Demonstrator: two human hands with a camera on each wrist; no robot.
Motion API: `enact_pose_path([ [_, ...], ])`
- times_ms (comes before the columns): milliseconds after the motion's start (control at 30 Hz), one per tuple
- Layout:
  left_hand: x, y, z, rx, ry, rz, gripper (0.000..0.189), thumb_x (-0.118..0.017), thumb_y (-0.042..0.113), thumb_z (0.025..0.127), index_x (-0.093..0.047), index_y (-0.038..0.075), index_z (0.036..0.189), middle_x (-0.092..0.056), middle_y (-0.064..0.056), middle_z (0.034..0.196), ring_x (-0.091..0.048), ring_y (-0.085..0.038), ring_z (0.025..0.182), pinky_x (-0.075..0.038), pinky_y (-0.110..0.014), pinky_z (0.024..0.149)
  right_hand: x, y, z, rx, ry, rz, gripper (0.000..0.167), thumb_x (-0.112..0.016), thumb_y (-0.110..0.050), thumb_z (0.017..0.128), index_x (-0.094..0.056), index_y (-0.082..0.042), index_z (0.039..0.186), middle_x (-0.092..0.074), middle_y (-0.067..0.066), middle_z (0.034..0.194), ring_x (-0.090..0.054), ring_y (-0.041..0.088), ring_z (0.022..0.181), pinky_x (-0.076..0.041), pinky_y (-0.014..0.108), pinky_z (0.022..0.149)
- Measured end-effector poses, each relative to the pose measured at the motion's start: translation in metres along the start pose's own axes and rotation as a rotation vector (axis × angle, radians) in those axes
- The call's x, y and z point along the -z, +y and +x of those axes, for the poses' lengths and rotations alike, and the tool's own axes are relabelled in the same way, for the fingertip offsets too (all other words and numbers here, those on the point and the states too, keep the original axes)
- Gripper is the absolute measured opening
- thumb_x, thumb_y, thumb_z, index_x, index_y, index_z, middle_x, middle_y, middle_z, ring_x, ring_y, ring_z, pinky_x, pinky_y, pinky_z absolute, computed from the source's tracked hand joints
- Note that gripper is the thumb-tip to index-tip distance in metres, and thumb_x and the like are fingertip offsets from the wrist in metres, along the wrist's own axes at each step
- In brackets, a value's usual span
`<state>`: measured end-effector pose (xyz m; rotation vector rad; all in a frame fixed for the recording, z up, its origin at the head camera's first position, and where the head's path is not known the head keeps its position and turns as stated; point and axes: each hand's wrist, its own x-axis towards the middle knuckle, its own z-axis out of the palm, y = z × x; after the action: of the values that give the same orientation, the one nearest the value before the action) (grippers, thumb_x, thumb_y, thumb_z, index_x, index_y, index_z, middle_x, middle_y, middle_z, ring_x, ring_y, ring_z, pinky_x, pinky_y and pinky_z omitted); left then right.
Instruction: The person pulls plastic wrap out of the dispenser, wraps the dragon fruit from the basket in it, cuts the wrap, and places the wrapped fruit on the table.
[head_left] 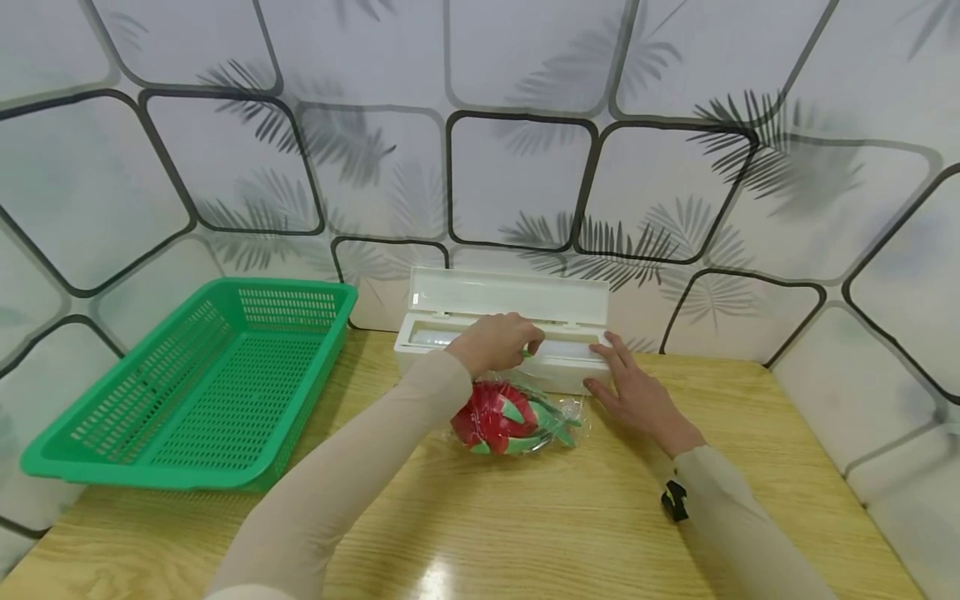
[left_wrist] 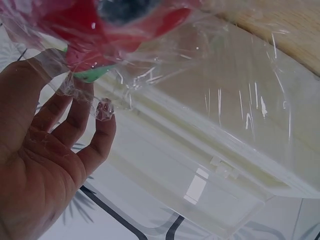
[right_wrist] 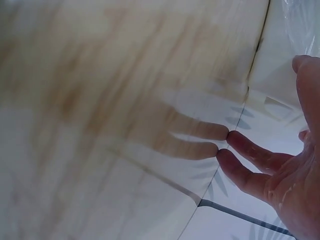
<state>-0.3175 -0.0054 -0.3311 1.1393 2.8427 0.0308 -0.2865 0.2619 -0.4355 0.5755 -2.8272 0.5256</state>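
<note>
A dragon fruit [head_left: 498, 417], red with green tips, lies on the table in clear plastic wrap [left_wrist: 240, 100]. Just behind it stands a white wrap dispenser box [head_left: 562, 379], its lid [head_left: 510, 296] raised and a roll [head_left: 573, 350] inside. My left hand [head_left: 495, 342] reaches over the box's front; its thumb and fingers pinch the wrap by a green tip, as the left wrist view [left_wrist: 55, 145] shows. At the box's right end rests my right hand [head_left: 637, 400], fingers extended. In the right wrist view two fingertips [right_wrist: 235, 150] touch a glossy surface that mirrors them.
A green plastic basket [head_left: 300, 425] with slotted sides stands on the left of the wooden table [head_left: 487, 525]. Behind the table rises a wall [head_left: 517, 183] with a leaf and outline pattern, and another wall panel closes off the right side.
</note>
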Motion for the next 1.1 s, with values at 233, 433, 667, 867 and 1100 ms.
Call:
enact_pose_path([
  [233, -0.001, -0.003, -0.004, 0.0, 0.004, -0.018, 0.025, -0.061, 0.004, 0.097, -0.071, 0.016, 0.116, -0.072, -0.004, 0.122, -0.069, -0.024, 0.107, -0.059, -0.042, 0.086, 0.003, -0.003, 0.001, 0.001, -0.006, 0.023, 0.059, -0.062, -0.032, 0.103, -0.038, -0.009, 0.151, -0.024, 0.023, 0.165, -0.068, 0.049, 0.089, -0.056, 0.063, 0.069],
  [433, 0.0, -0.005, -0.006, 0.005, 0.005, -0.021, 0.025, -0.06, 0.005, 0.098, -0.07, 0.017, 0.117, -0.072, -0.004, 0.123, -0.069, -0.025, 0.107, -0.059, -0.041, 0.086, 0.008, -0.002, 0.005, -0.025, -0.024, 0.231, 0.055, -0.069, -0.023, 0.099, -0.044, -0.006, 0.144, -0.024, 0.026, 0.164, -0.071, 0.042, 0.09, -0.06, 0.052, 0.077],
  [667, -0.001, -0.006, -0.006, 0.002, 0.018, -0.019, 0.025, -0.062, 0.005, 0.097, -0.071, 0.016, 0.117, -0.072, -0.003, 0.123, -0.069, -0.025, 0.107, -0.059, -0.041, 0.087, 0.018, -0.002, 0.009, -0.15, -0.056, 0.42, 0.057, -0.078, -0.021, 0.092, -0.054, -0.004, 0.141, -0.024, 0.023, 0.166, -0.071, 0.046, 0.106, -0.062, 0.04, 0.084],
  [867, -0.003, -0.007, -0.005, -0.002, 0.027, -0.013, 0.024, -0.062, 0.005, 0.096, -0.07, 0.016, 0.116, -0.072, -0.003, 0.122, -0.069, -0.024, 0.106, -0.059, -0.041, 0.086, 0.024, -0.004, 0.008, -0.214, -0.082, 0.498, 0.057, -0.078, -0.02, 0.092, -0.055, -0.006, 0.143, -0.024, 0.017, 0.168, -0.067, 0.044, 0.114, -0.061, 0.029, 0.076],
  [1100, -0.003, -0.007, -0.006, -0.001, 0.031, -0.023, 0.025, -0.062, 0.004, 0.096, -0.071, 0.016, 0.116, -0.072, -0.003, 0.121, -0.069, -0.024, 0.106, -0.058, -0.041, 0.087, 0.026, -0.004, 0.005, -0.212, -0.041, 0.576, 0.062, -0.077, -0.01, 0.091, -0.051, -0.005, 0.148, -0.03, 0.017, 0.166, -0.064, 0.045, 0.115, -0.06, 0.024, 0.074],
])
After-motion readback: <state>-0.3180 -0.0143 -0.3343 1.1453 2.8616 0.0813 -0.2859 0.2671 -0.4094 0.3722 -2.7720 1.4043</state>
